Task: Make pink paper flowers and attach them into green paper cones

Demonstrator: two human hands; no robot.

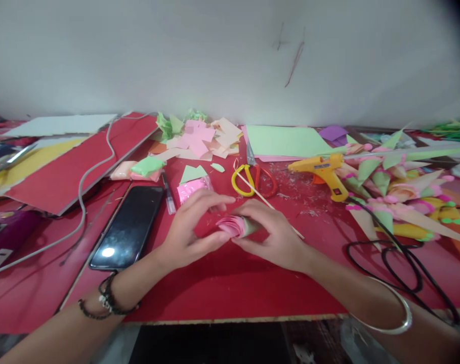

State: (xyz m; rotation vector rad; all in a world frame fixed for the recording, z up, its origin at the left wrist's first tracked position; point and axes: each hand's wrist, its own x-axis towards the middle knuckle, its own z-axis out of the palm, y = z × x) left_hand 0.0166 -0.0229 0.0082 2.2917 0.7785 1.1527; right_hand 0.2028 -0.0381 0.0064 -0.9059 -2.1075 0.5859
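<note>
A paper flower with rolled pink layers and a light green outer wrap lies on its side between my two hands. My right hand grips it around the green part, fingers over the top and thumb below. My left hand is curved with its fingers apart from the thumb. Its thumb tip meets the pink edge of the flower, while the fingers are off it. Just behind my hands, scissors with yellow and red handles lie on the red table, with a thin stick across them.
A yellow glue gun with a black cord lies right, beside finished paper flowers. Paper scraps and green sheets sit behind. Left are a phone, a knife pen, clay packets and a white cable.
</note>
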